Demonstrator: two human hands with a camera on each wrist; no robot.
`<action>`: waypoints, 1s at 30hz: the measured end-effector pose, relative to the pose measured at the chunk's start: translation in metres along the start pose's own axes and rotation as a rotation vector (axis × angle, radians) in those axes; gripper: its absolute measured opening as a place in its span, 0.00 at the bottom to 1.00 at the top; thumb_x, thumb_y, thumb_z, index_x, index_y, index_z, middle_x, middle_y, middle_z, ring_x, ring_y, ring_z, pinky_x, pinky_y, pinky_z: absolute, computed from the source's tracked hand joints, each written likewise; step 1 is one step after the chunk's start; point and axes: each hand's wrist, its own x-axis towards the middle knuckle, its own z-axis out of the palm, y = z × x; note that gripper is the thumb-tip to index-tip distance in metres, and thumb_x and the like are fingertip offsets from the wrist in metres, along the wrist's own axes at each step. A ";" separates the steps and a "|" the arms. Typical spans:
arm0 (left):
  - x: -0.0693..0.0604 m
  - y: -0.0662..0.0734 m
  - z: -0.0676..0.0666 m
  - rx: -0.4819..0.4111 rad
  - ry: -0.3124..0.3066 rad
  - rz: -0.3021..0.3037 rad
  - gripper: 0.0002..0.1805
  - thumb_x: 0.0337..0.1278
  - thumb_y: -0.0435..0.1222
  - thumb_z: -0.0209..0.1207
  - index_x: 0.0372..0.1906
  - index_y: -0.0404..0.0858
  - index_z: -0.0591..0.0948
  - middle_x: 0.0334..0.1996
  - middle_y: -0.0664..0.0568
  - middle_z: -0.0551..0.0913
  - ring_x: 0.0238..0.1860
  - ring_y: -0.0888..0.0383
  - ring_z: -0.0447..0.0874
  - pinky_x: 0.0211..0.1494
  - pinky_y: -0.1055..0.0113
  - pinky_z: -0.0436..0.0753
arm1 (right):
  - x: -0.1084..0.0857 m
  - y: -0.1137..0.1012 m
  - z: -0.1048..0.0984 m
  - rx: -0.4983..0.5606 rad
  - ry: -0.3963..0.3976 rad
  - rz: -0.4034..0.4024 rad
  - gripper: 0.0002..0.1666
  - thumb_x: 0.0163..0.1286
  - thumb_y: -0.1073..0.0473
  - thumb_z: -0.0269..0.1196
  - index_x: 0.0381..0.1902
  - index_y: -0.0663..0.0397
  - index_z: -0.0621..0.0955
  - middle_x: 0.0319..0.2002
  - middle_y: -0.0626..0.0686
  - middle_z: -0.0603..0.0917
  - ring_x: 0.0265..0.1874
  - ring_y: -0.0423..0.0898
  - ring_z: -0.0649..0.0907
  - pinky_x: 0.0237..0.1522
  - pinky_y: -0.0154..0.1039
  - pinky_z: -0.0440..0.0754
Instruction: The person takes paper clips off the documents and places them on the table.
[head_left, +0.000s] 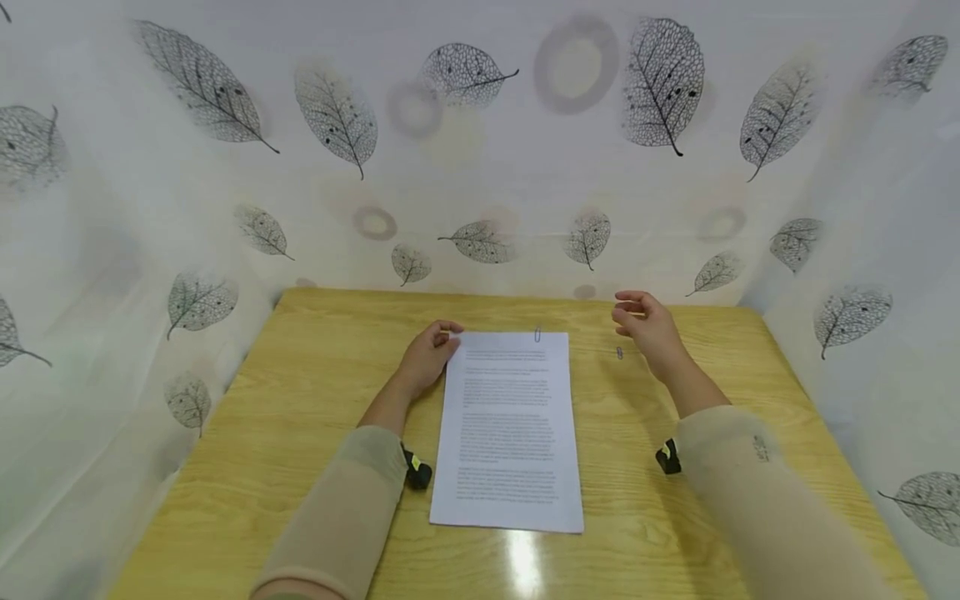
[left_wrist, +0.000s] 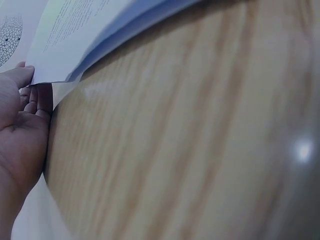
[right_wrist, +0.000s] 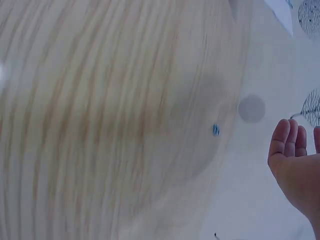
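Observation:
A stack of printed paper [head_left: 506, 433] lies on the wooden table, a paper clip [head_left: 537, 335] on its top edge toward the right corner. My left hand [head_left: 429, 360] pinches the stack's top left corner; in the left wrist view the thumb of the left hand [left_wrist: 20, 130] is over the sheets [left_wrist: 75, 35], fingers beneath. To the right of the stack a second small clip [head_left: 619, 353] lies on the table, blue in the right wrist view [right_wrist: 216, 130]. Just above and right of it, my right hand [head_left: 652, 333] hovers with relaxed, slightly bent fingers, holding nothing.
The wooden table [head_left: 315, 417] ends at a pale curtain [head_left: 487, 167] with leaf prints, which also hangs along both sides. Black devices are strapped at the left wrist [head_left: 417, 472] and the right wrist [head_left: 668, 457].

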 end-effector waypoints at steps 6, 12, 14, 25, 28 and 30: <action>0.000 -0.002 0.000 0.003 0.001 -0.003 0.13 0.84 0.40 0.57 0.64 0.50 0.81 0.52 0.45 0.85 0.48 0.52 0.83 0.54 0.62 0.80 | 0.008 0.007 0.035 0.006 -0.110 -0.012 0.32 0.84 0.53 0.62 0.79 0.55 0.69 0.71 0.61 0.76 0.60 0.43 0.82 0.67 0.44 0.84; 0.001 -0.002 -0.001 0.014 -0.006 0.015 0.13 0.84 0.39 0.57 0.65 0.49 0.81 0.52 0.44 0.87 0.47 0.52 0.84 0.53 0.63 0.80 | 0.014 0.016 0.062 -0.134 -0.223 -0.028 0.34 0.83 0.55 0.64 0.81 0.53 0.68 0.73 0.63 0.78 0.69 0.56 0.81 0.69 0.53 0.83; 0.002 -0.002 -0.001 0.010 -0.009 0.013 0.13 0.84 0.40 0.57 0.65 0.49 0.81 0.51 0.45 0.87 0.47 0.53 0.84 0.53 0.63 0.80 | 0.015 0.018 0.069 -0.202 -0.239 -0.032 0.33 0.82 0.55 0.65 0.80 0.48 0.71 0.71 0.61 0.81 0.68 0.58 0.82 0.67 0.51 0.82; 0.002 -0.003 -0.001 -0.017 -0.013 0.025 0.13 0.84 0.39 0.57 0.65 0.48 0.81 0.49 0.45 0.86 0.45 0.54 0.84 0.52 0.65 0.80 | 0.014 0.012 0.098 -0.223 -0.204 0.005 0.30 0.78 0.54 0.70 0.74 0.45 0.77 0.64 0.64 0.82 0.49 0.53 0.87 0.45 0.39 0.85; 0.002 -0.004 0.000 -0.020 -0.011 0.029 0.13 0.84 0.39 0.57 0.65 0.47 0.81 0.49 0.45 0.86 0.45 0.54 0.84 0.52 0.65 0.80 | 0.013 0.012 0.102 -0.202 -0.175 -0.017 0.28 0.77 0.56 0.71 0.71 0.48 0.79 0.64 0.63 0.82 0.45 0.51 0.87 0.42 0.38 0.86; 0.002 -0.003 0.000 -0.025 -0.010 0.032 0.13 0.84 0.39 0.57 0.64 0.47 0.81 0.49 0.45 0.86 0.45 0.54 0.84 0.52 0.64 0.80 | 0.013 0.012 0.104 -0.179 -0.160 -0.033 0.26 0.77 0.57 0.71 0.70 0.51 0.80 0.63 0.63 0.82 0.43 0.49 0.86 0.41 0.37 0.86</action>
